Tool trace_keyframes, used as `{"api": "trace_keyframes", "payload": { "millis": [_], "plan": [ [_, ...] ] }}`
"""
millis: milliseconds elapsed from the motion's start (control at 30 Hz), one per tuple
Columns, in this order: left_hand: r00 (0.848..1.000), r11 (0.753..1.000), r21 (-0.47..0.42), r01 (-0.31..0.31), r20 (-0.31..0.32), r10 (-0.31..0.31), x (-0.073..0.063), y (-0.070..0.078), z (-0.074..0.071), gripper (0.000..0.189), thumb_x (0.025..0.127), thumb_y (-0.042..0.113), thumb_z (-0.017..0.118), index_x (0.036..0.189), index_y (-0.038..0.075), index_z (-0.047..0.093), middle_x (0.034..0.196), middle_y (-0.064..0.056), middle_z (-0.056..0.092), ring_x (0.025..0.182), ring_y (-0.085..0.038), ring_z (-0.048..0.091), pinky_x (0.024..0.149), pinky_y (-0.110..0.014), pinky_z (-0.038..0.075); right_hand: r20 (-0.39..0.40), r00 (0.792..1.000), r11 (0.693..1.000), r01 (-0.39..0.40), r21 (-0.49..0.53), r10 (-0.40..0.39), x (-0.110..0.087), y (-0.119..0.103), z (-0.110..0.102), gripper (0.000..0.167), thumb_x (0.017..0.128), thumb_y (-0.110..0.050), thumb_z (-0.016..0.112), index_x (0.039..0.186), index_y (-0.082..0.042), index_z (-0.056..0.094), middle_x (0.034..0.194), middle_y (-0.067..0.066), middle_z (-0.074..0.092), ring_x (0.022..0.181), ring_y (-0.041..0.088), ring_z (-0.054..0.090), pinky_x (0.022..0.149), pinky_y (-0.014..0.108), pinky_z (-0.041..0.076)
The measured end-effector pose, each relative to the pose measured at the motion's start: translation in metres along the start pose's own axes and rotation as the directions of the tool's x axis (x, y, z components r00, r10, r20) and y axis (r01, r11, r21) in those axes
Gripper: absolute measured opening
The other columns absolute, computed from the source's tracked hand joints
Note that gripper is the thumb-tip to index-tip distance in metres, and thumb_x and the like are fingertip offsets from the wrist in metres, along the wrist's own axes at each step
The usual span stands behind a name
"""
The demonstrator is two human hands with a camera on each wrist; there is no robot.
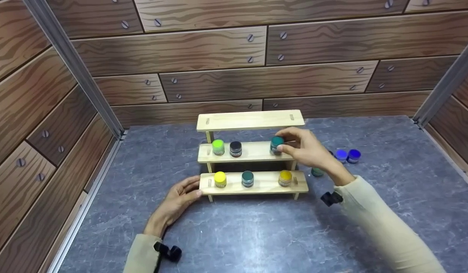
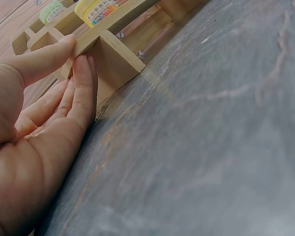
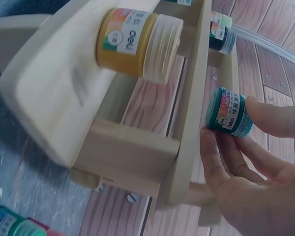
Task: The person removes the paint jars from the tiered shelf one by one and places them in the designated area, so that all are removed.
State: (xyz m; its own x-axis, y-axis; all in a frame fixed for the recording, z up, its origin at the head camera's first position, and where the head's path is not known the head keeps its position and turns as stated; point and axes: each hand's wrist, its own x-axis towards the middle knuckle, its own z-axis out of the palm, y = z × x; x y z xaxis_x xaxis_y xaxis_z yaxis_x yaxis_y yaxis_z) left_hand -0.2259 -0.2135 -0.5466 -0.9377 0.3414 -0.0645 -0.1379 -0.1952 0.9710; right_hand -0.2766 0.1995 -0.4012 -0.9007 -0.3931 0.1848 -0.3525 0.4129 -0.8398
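Note:
A three-step wooden rack [image 1: 253, 120] stands on the grey table. My right hand [image 1: 308, 148] pinches a teal paint jar [image 3: 229, 112] between thumb and fingers, at the right end of the middle step. On that same step, to the left, sit a light green jar [image 1: 218, 147] and a black jar [image 1: 236, 149]. The lowest step bears a yellow jar [image 1: 220, 179], a dark green jar [image 1: 247, 178] and an ochre jar [image 1: 285, 178]. With thumb above and fingers below, my left hand [image 1: 179, 197] grips the left end of the lowest step [image 2: 96, 42].
Right of the rack, partly behind my right forearm, stand a blue-violet jar [image 1: 341, 155], a dark blue jar [image 1: 354, 156] and a green jar [image 1: 317, 172]. Wood-patterned walls [image 1: 219, 49] close off the back and sides of the grey table [image 1: 234, 235].

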Motion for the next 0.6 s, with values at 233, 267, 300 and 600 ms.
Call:
{"api": "trace_keyframes", "payload": {
  "millis": [233,267,300,600],
  "plan": [
    [1.000,1.000,-0.007,-0.001,-0.011,0.001,-0.001,0.000,0.000,0.071,0.099,-0.002,0.069,0.158,-0.015,0.033,0.148,-0.018,0.059,0.124,-0.015,0.065,0.108,-0.026,0.055,-0.021,1.000,1.000,-0.012,-0.016,0.011,-0.009,0.004,-0.013,0.037,0.102,-0.003,0.070,0.137,0.006,0.063,0.133,0.024,0.066,0.124,0.039,0.067,0.106,0.028,0.057],
    [1.000,1.000,-0.006,0.000,-0.012,0.000,-0.001,0.000,0.000,0.071,0.099,-0.002,0.069,0.158,-0.015,0.033,0.148,-0.018,0.059,0.124,-0.015,0.065,0.107,-0.026,0.055,-0.024,1.000,1.000,-0.011,-0.019,0.010,-0.011,0.005,-0.014,0.037,0.102,-0.003,0.070,0.137,0.006,0.063,0.133,0.025,0.066,0.125,0.040,0.067,0.105,0.027,0.057],
    [1.000,1.000,-0.006,0.003,-0.013,-0.003,-0.001,0.000,0.000,0.071,0.099,-0.001,0.069,0.158,-0.015,0.033,0.148,-0.018,0.059,0.123,-0.015,0.065,0.108,-0.027,0.055,-0.028,1.000,1.000,-0.013,-0.023,0.013,-0.013,0.005,-0.016,0.037,0.102,-0.003,0.070,0.137,0.006,0.063,0.133,0.025,0.066,0.124,0.040,0.067,0.104,0.025,0.057],
    [1.000,1.000,0.000,0.007,-0.021,-0.007,-0.001,0.000,0.001,0.071,0.099,-0.002,0.069,0.159,-0.014,0.033,0.151,-0.021,0.056,0.124,-0.015,0.065,0.108,-0.027,0.055,-0.042,0.997,0.998,-0.063,-0.023,0.062,-0.030,0.008,-0.037,0.039,0.104,-0.007,0.068,0.142,0.002,0.061,0.133,0.024,0.066,0.113,0.041,0.072,0.073,0.025,0.062]
  ]
}}
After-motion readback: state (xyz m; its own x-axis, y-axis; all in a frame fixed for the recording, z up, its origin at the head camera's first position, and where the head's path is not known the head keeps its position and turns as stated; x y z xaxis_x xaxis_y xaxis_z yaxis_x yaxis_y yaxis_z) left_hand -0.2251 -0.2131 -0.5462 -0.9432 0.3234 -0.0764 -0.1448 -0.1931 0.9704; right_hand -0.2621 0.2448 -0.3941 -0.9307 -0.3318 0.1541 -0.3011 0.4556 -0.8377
